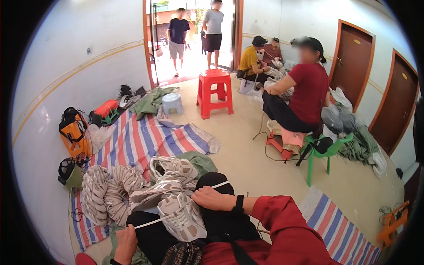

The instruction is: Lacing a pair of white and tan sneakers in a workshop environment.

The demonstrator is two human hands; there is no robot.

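On my lap rests a white-and-beige sneaker (181, 221) with white laces threaded through its eyelets. My left hand (126, 244), low and to the left, is closed on one end of a white shoelace (152, 221), which runs taut from the shoe. The other lace end (222, 184) shows beyond my right hand (214, 198), whose fingers are closed on it beside the shoe's upper right edge. Just past this shoe, more shoes of the same kind (174, 168) lie piled against my legs.
Curved, ribbed beige bundles (95, 194) lie left of the shoes on a striped sheet (132, 137). A red stool (215, 93) and a small pale blue stool (172, 104) stand ahead. A seated person in red (304, 88) works at right, near a green chair (329, 152). Two people stand at the doorway.
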